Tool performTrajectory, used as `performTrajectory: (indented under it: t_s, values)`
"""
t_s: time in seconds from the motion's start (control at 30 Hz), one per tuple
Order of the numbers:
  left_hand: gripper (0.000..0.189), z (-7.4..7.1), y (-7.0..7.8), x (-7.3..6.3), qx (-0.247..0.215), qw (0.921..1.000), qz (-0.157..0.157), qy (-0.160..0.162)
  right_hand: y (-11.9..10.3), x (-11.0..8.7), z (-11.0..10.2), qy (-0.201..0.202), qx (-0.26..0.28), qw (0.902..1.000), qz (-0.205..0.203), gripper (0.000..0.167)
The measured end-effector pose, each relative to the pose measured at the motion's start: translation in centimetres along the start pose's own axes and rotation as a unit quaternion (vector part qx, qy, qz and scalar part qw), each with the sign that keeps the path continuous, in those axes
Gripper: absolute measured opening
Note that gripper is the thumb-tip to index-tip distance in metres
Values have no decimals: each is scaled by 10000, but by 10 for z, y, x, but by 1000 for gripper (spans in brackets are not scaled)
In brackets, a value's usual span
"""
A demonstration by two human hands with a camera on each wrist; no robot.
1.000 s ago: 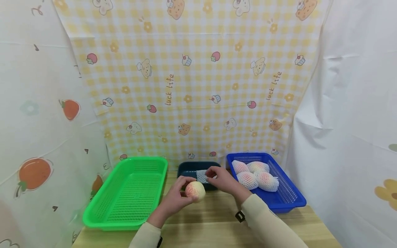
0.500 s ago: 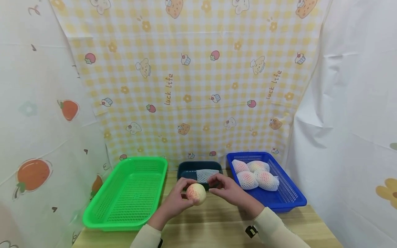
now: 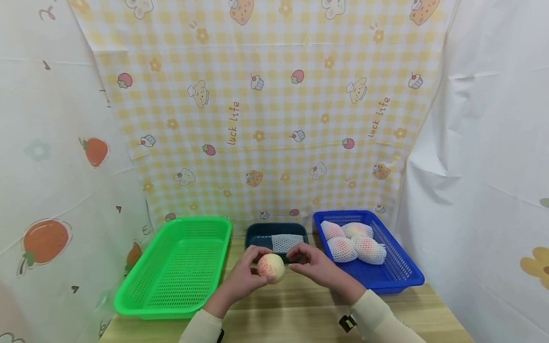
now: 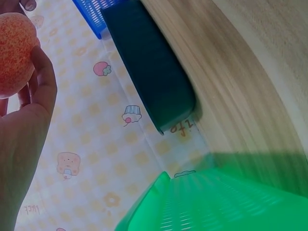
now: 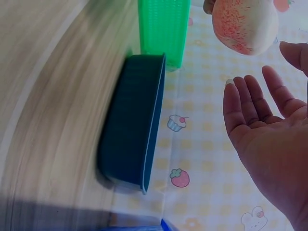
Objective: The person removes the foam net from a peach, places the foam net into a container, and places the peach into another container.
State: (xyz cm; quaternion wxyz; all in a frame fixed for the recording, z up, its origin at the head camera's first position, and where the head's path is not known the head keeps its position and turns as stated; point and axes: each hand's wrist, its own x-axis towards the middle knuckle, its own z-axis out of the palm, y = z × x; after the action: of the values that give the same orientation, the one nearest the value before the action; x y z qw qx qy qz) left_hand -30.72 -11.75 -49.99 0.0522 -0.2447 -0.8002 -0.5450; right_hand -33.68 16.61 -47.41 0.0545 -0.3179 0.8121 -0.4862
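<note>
My left hand (image 3: 246, 278) grips a bare peach (image 3: 272, 268), pale cream with a red-speckled side, its fingers and thumb bent around it above the table. Just right of the peach is my right hand (image 3: 316, 266); in the right wrist view that hand (image 5: 269, 127) has its fingers spread and the palm free, a small gap from the peach (image 5: 245, 24). Behind both hands stands a dark teal bin (image 3: 257, 229) with a white foam net sleeve (image 3: 286, 242) lying in it.
A green perforated basket (image 3: 229, 238) stands at the left on the wooden table (image 3: 296, 319). At the right, a blue basket (image 3: 405, 267) holds several net-wrapped peaches (image 3: 370, 251). A checked cloth (image 3: 274, 109) hangs behind.
My right hand has drawn back from the foam net sleeve, which now lies uncovered in the teal bin. The peach in my left hand has shifted only slightly.
</note>
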Motion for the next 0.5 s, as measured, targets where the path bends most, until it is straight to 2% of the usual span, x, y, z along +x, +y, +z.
performTrajectory:
  t_s: [0.17, 0.5]
  values:
    - [59, -2, 5, -1, -11, 10000, -27, -62, -1, -3, 0, -83, 113, 9999, -33, 24]
    - [59, -13, 18, -4, 286, 9994, 40, -166, 2, -7, 2, -73, 62, 9999, -55, 18]
